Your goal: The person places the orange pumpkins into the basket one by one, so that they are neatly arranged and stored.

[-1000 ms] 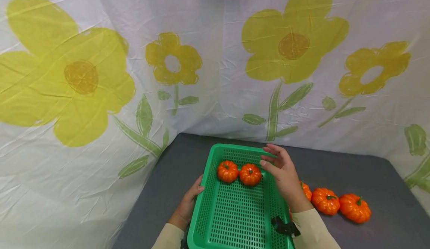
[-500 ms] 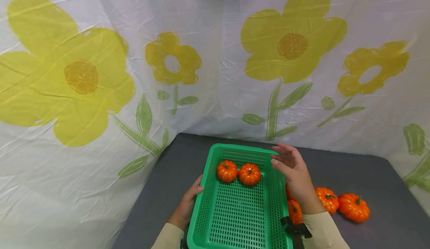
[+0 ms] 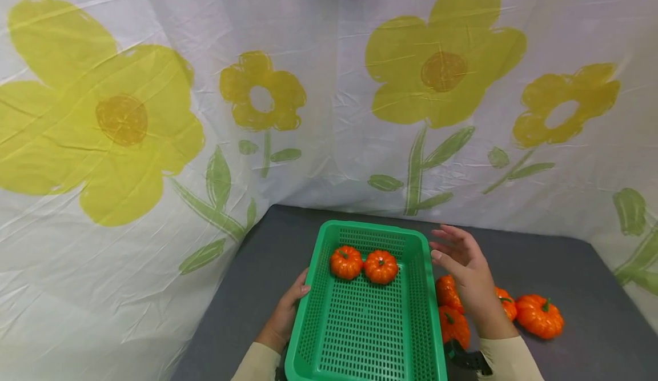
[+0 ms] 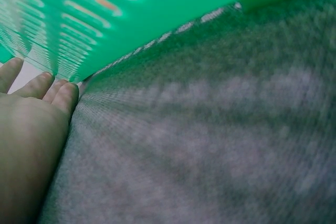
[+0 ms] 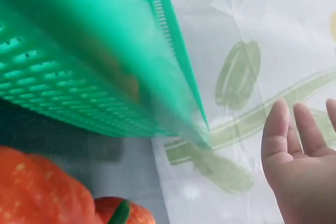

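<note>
A green plastic basket (image 3: 365, 312) with slotted walls stands on the dark table. Two small orange pumpkins, one (image 3: 346, 263) at the left and one (image 3: 380, 267) beside it, sit at its far end. My left hand (image 3: 285, 312) holds the basket's left side, thumb at the rim; in the left wrist view its fingers (image 4: 37, 85) lie along the slotted outer wall. Past the right rim, my right hand (image 3: 470, 272) is raised with loosely bent fingers and nothing in them. The right wrist view shows that hand (image 5: 304, 166) apart from the basket wall.
Outside the basket on the right lie several more pumpkins: one (image 3: 448, 293) by the wall, one (image 3: 453, 329) nearer me, and another (image 3: 540, 316) farther right. My right forearm partly covers one (image 3: 508, 305). A white flower-printed cloth (image 3: 319, 158) hangs behind the grey table (image 3: 236, 295).
My right hand has moved right, from over the basket's far right corner to outside its rim, uncovering pumpkins beside the wall. The left hand and the two pumpkins inside stay in place.
</note>
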Tool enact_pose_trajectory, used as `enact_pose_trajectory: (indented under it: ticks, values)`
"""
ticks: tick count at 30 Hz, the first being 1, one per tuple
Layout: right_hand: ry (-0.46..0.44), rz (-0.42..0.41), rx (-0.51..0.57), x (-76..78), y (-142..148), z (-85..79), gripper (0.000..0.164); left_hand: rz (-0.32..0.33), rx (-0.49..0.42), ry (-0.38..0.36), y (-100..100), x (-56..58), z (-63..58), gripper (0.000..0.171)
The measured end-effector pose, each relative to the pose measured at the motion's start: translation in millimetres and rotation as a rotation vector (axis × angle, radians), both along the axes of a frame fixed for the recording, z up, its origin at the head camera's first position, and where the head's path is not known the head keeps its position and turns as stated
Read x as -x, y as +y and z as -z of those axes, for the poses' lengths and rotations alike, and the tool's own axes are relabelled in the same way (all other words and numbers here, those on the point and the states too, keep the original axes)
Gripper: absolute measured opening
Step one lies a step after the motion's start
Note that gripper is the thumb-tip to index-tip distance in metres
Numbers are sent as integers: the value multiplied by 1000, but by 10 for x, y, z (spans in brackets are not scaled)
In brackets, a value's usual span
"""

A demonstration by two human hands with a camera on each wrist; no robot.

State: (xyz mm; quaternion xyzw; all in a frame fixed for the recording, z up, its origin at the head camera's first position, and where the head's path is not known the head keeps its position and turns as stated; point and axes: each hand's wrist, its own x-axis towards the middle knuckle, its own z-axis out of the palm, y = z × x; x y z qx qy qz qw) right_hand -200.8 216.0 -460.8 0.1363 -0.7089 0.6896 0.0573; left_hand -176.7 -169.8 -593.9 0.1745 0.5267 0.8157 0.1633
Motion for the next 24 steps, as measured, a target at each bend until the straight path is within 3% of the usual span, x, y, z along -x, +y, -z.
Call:
enact_pose_trajectory:
  ticks: [16,24]
  values:
    - [28,29,-92,-287,192,172,54,-21,26,34,-6,16,58,71]
    - [-52,52,-87,-422,315,370,52,-1,15,42,-9,17,52,71]
